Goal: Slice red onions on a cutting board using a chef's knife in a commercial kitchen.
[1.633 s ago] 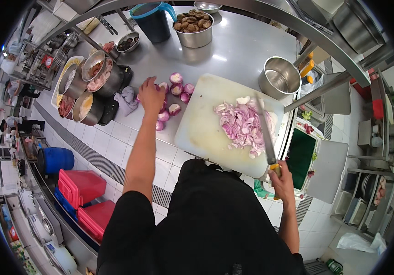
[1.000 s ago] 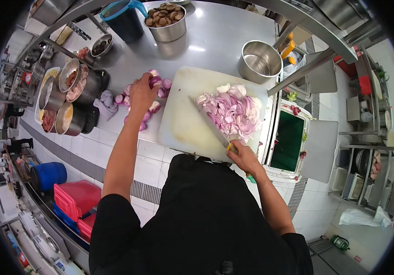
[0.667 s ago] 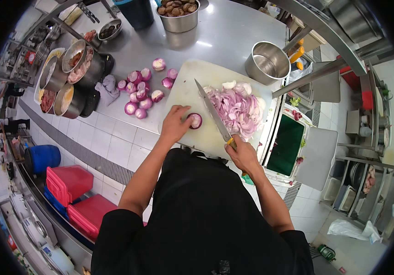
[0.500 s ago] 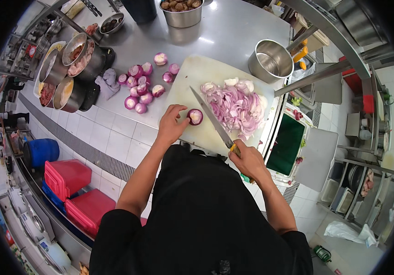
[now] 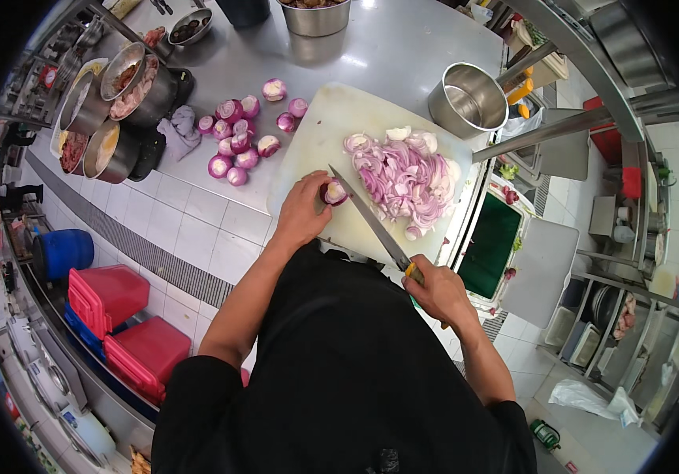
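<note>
My left hand (image 5: pixel 305 207) is closed on a peeled red onion (image 5: pixel 334 192) at the left part of the white cutting board (image 5: pixel 339 114). In my right hand (image 5: pixel 439 291) is the handle of a long kitchen knife (image 5: pixel 380 227). Its blade slants up and to the left, and the tip lies close beside the onion. A heap of sliced red onion (image 5: pixel 406 175) covers the board's right half, right of the blade. Several whole peeled red onions (image 5: pixel 229 110) sit on the steel table left of the board.
A steel pot (image 5: pixel 468 99) stands past the board's right corner. Pots of meat (image 5: pixel 135 91) and a grey cloth (image 5: pixel 180 131) are at the left. A green-lined bin (image 5: pixel 491 245) is at the right, beneath a metal rail (image 5: pixel 549 134). Red bins (image 5: pixel 146 355) stand on the left.
My left fingers have closed round the onion, which has tilted. The knife tip has come nearer to it. The whole view has shifted slightly.
</note>
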Demonstrator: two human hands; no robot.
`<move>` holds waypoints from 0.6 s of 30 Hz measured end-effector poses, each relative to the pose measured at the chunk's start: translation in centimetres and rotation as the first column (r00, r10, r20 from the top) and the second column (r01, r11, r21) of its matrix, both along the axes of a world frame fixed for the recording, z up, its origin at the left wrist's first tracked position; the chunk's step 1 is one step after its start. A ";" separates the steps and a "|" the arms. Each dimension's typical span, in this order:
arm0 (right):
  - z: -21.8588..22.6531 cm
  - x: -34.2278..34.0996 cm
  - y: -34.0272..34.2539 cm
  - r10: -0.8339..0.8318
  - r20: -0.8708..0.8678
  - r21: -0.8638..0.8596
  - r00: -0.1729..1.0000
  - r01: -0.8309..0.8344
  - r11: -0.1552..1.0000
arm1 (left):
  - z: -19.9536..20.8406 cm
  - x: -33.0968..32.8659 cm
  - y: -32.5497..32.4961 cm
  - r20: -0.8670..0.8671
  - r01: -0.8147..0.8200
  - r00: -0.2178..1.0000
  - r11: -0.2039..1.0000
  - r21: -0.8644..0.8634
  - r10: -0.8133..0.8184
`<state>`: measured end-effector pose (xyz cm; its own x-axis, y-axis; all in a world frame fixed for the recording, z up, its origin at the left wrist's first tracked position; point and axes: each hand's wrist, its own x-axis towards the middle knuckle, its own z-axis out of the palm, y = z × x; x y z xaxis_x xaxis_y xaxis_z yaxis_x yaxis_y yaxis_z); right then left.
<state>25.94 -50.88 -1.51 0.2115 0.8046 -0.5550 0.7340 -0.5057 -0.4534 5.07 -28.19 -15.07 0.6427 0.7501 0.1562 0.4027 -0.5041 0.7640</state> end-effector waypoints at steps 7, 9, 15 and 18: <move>0.1 0.1 -0.2 0.057 -0.006 -0.038 0.998 -0.057 0.998 | -0.1 0.7 -0.4 0.008 -0.100 0.995 0.994 -0.038 0.100; 0.5 0.1 0.1 0.065 -0.001 -0.066 0.998 -0.065 0.996 | -0.7 0.8 -0.4 0.009 -0.108 0.994 0.993 -0.057 0.108; -1.4 -0.9 1.8 0.142 0.075 -0.034 0.987 -0.140 0.990 | -0.9 0.9 -0.4 0.066 -0.119 0.990 0.991 -0.065 0.123; -5.7 -1.7 4.2 0.153 0.072 0.049 0.986 -0.157 0.986 | -1.1 0.9 -0.5 0.061 -0.117 0.991 0.990 -0.074 0.122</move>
<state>24.21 -46.71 -7.23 0.1176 0.8591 -0.4981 0.8315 -0.3594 -0.4236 5.98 -28.64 -16.12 0.5381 0.8313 0.1394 0.4051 -0.4001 0.8221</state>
